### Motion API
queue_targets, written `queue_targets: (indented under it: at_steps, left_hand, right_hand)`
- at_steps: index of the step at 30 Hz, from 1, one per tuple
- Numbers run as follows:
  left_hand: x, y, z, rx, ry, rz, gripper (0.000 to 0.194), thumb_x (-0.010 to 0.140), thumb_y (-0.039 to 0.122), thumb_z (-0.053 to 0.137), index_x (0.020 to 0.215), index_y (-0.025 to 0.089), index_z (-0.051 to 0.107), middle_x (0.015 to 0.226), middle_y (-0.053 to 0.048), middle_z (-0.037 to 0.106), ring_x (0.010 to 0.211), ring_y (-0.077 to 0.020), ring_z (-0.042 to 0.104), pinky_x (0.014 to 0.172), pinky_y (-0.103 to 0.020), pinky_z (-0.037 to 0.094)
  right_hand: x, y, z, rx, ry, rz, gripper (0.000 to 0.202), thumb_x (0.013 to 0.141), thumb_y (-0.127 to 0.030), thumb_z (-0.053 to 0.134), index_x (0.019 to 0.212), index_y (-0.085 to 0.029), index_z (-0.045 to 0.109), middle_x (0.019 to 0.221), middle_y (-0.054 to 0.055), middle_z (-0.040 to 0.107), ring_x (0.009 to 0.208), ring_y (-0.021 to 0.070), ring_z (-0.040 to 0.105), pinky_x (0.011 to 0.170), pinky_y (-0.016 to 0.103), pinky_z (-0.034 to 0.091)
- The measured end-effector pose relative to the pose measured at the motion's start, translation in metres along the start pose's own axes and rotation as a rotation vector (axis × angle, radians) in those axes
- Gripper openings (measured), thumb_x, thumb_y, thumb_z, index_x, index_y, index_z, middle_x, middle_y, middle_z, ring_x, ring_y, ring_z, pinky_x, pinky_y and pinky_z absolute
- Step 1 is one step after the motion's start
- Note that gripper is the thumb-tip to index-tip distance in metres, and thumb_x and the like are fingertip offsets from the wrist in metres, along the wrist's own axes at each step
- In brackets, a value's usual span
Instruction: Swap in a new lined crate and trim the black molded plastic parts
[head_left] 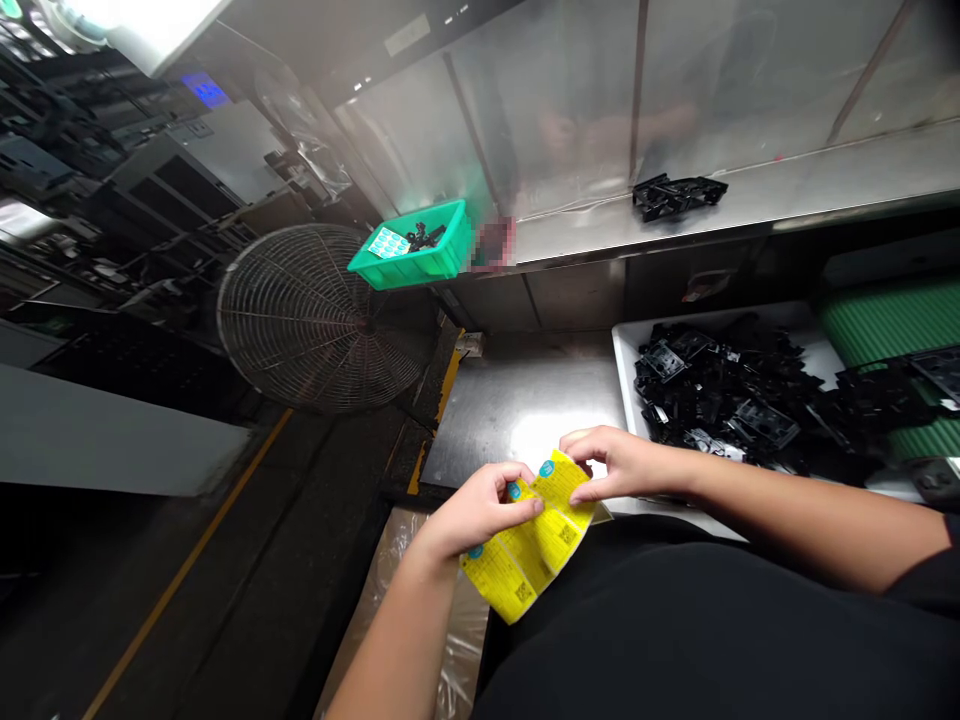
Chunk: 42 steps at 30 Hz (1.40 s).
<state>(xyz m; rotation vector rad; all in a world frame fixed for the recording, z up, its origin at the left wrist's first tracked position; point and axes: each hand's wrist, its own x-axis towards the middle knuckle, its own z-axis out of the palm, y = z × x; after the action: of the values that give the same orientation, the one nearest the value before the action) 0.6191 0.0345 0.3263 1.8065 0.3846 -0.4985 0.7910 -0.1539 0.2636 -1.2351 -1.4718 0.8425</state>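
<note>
Both hands hold yellow printed labels [517, 570] in front of my body, just over the near edge of the steel bench. The labels carry QR codes and round blue stickers [547, 468]. My left hand [480, 510] pinches them between thumb and fingers near the upper middle. At their upper right, my right hand [604, 465] is closed on the top corner, its thumb on the printed side. Whether it is one sheet or several pieces, I cannot tell. The labels are bent, with a fold between the two hands.
A white bin [626, 375] full of black plastic parts [750, 400] stands at the right. On the steel shelf [570, 235] are a green tray [412, 265] with small parts and a sticker sheet, and more black parts [675, 195]. A large fan [330, 315] is at the left.
</note>
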Motion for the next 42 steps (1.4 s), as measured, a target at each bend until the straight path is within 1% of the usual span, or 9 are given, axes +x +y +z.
queue_targets:
  at_steps: [8,14,18,23,25,31,34,38,42]
  left_hand:
    - [0.002,0.001,0.003,0.034,0.016,0.008,0.029,0.076,0.04,0.08,0.091,0.017,0.07,0.085,0.0,0.066,0.076,-0.0139,0.055,0.071,-0.025,0.041]
    - [0.0,0.008,0.012,0.069,0.007,0.019,0.026,0.078,0.041,0.077,0.082,0.015,0.073,0.081,-0.002,0.069,0.079,-0.0173,0.06,0.073,-0.027,0.042]
    - [-0.003,0.012,0.017,0.117,0.083,0.028,0.023,0.078,0.038,0.076,0.078,0.015,0.072,0.075,-0.001,0.068,0.074,-0.016,0.057,0.07,-0.027,0.04]
    - [-0.007,0.013,0.021,0.163,0.112,0.042,0.02,0.075,0.035,0.078,0.082,0.016,0.075,0.083,-0.004,0.073,0.08,-0.019,0.061,0.074,-0.028,0.043]
    - [-0.008,0.013,0.022,0.189,0.091,0.044,0.016,0.076,0.032,0.076,0.082,0.017,0.076,0.082,-0.003,0.074,0.08,-0.0187,0.062,0.073,-0.027,0.043]
    - [-0.01,0.012,0.023,0.19,0.033,0.076,0.014,0.083,0.024,0.067,0.089,0.019,0.079,0.092,-0.002,0.077,0.086,-0.0188,0.067,0.079,-0.027,0.046]
    - [-0.011,0.011,0.022,0.189,0.044,0.074,0.016,0.084,0.022,0.065,0.093,0.019,0.079,0.096,-0.002,0.078,0.091,-0.0198,0.068,0.081,-0.027,0.047]
    - [-0.011,0.01,0.022,0.206,0.062,0.067,0.014,0.084,0.025,0.068,0.089,0.018,0.079,0.089,-0.002,0.077,0.085,-0.0181,0.066,0.077,-0.026,0.045]
    - [-0.01,0.011,0.024,0.164,0.046,0.047,0.016,0.08,0.031,0.075,0.09,0.019,0.08,0.089,-0.002,0.078,0.086,-0.019,0.068,0.079,-0.026,0.046]
  right_hand:
    - [0.001,0.0,0.006,-0.005,-0.028,0.051,0.019,0.09,-0.03,0.071,0.08,-0.015,0.067,0.08,-0.001,0.058,0.072,0.0119,0.053,0.068,0.024,0.044]
    - [0.002,-0.006,0.014,-0.003,-0.02,0.107,0.018,0.085,-0.031,0.075,0.079,-0.015,0.067,0.079,-0.001,0.059,0.07,0.0119,0.054,0.065,0.023,0.043]
    - [0.001,-0.005,0.019,-0.008,0.004,0.129,0.015,0.085,-0.029,0.074,0.081,-0.015,0.069,0.08,0.0,0.062,0.071,0.0124,0.056,0.065,0.023,0.044]
    - [-0.001,-0.009,0.023,-0.077,0.028,0.016,0.001,0.084,-0.017,0.07,0.083,-0.017,0.071,0.079,-0.001,0.059,0.072,0.0125,0.054,0.064,0.023,0.043]
    - [-0.002,-0.012,0.024,-0.112,0.032,-0.072,0.005,0.083,-0.014,0.068,0.085,-0.018,0.071,0.081,0.0,0.058,0.075,0.0135,0.055,0.065,0.023,0.044]
    - [-0.006,-0.015,0.022,-0.106,0.078,-0.268,0.014,0.094,-0.028,0.066,0.093,-0.016,0.071,0.082,0.004,0.059,0.074,0.0136,0.054,0.065,0.024,0.046]
    - [-0.008,-0.013,0.02,-0.093,0.095,-0.28,0.017,0.096,-0.031,0.066,0.094,-0.015,0.072,0.084,0.005,0.06,0.075,0.0142,0.056,0.067,0.025,0.046]
    - [-0.009,-0.012,0.016,-0.062,0.099,-0.21,0.016,0.093,-0.029,0.07,0.101,-0.016,0.074,0.088,0.005,0.062,0.08,0.0149,0.059,0.072,0.026,0.049]
    - [-0.009,-0.013,0.013,-0.064,0.063,-0.15,0.011,0.093,-0.023,0.068,0.097,-0.017,0.075,0.086,0.003,0.061,0.079,0.0134,0.058,0.073,0.025,0.048]
